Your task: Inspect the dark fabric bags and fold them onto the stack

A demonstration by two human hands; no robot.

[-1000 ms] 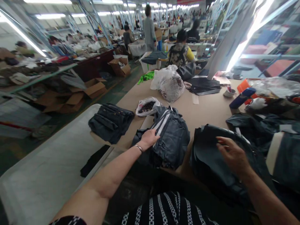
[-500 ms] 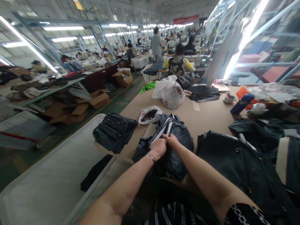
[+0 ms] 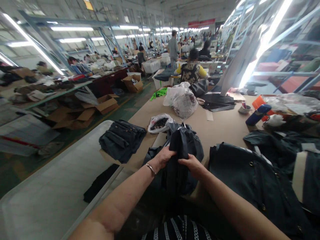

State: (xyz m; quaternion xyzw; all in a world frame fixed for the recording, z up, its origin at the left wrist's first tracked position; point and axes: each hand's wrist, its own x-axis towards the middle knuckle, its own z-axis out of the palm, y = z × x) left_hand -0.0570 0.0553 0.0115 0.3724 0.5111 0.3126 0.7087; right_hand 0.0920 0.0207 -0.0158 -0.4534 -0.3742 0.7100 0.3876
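A dark navy fabric piece (image 3: 178,141) is raised in folds in front of me, above a bunched heap of the same cloth (image 3: 196,141). My left hand (image 3: 165,157) pinches its left edge, fingers closed. On the other edge my right hand (image 3: 192,164) grips with thumb and fingers, slightly lower. The fingers are partly hidden by the cloth. Just beyond the heap lies a small open plastic bag (image 3: 160,124) of little dark parts. To the left is a stack of folded dark pieces (image 3: 122,140) with metal eyelets.
Dark fabric pieces with gold-coloured eyelets (image 3: 240,173) cover the table's right side. A large white plastic bag (image 3: 182,100) and a blue bottle (image 3: 258,115) stand farther back. A white bin (image 3: 50,186) is below left. Ahead, a co-worker in yellow sleeves (image 3: 191,71) sits.
The dark cloth has been lifted and folded up between my hands, covering most of the white strips seen before. My hands have moved slightly apart.
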